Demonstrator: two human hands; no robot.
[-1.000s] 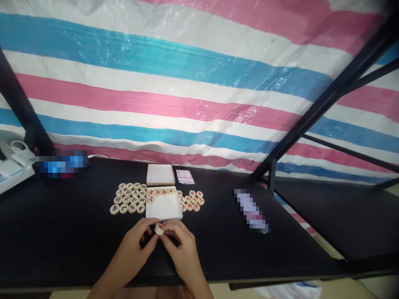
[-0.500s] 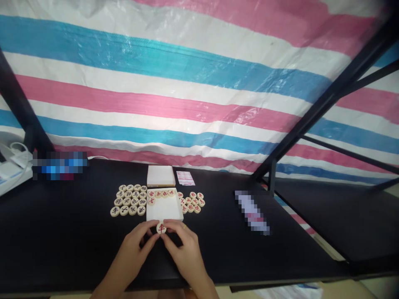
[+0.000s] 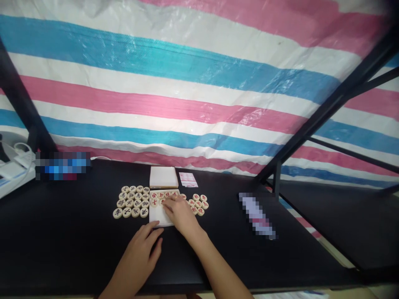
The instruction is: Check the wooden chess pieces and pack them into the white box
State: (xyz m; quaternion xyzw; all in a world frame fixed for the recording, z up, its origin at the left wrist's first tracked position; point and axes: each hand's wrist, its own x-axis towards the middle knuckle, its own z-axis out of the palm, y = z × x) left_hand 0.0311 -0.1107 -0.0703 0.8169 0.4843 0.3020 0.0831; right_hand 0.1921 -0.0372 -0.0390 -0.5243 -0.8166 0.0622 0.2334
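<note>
Red-marked disc [image 3: 161, 202] is held in a narrow pinch by the right hand [image 3: 181, 211], low inside the near white box [image 3: 157, 216], second row from the far wall; much of it is hidden by the fingers, so whether it is seated can't be told. Left hand [image 3: 139, 245] is held loosely spread, nothing gripped, fingertips at the near wall of that box; contact can't be confirmed. Step in hand is judged to be disc-by-disc loading: four red discs [image 3: 161, 195] are lined up along the far wall, a fifth red disc [image 3: 153, 202] is set just left of the pinched one. Level set-down and a straight-up release are called for, neighbours left unnudged. Room: bare floor is shown in the near part of the box; its right side is partly masked by the hand. Far side is tight, closed off by a white tray [image 3: 163, 177] just beyond. Left wall is flanked by a block of black-marked discs [image 3: 131, 196], right by loose red discs [image 3: 198, 204], so a low sideways exit is best avoided. Wider clearance is offered by the black table [image 3: 77, 236] on the near side
</note>
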